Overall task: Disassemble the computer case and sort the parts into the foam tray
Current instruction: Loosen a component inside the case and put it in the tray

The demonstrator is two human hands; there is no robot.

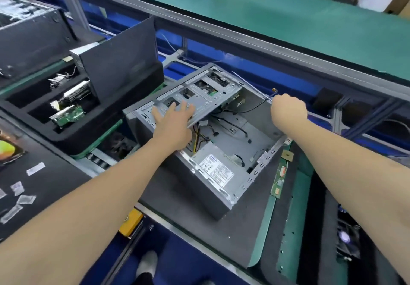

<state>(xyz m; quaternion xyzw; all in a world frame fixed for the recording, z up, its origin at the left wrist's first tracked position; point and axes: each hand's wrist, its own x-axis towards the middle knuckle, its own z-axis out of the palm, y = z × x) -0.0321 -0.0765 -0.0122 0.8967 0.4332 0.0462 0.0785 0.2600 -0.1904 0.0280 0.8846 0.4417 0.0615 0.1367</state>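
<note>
- Well, grey sheet-metal drive cage (pixel 199 95) mid-frame: prob. stiff, sharp-edged; take it by the rims.
- Your L hand (pixel 172 119) lies flat on it; R hand (pixel 288 111) fisted round thin metal rail (pixel 253 86).

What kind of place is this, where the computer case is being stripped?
Likely a factory teardown line: an open computer case on a grey mat, a black foam tray holding sorted parts, and a long green-topped bench behind.
</note>
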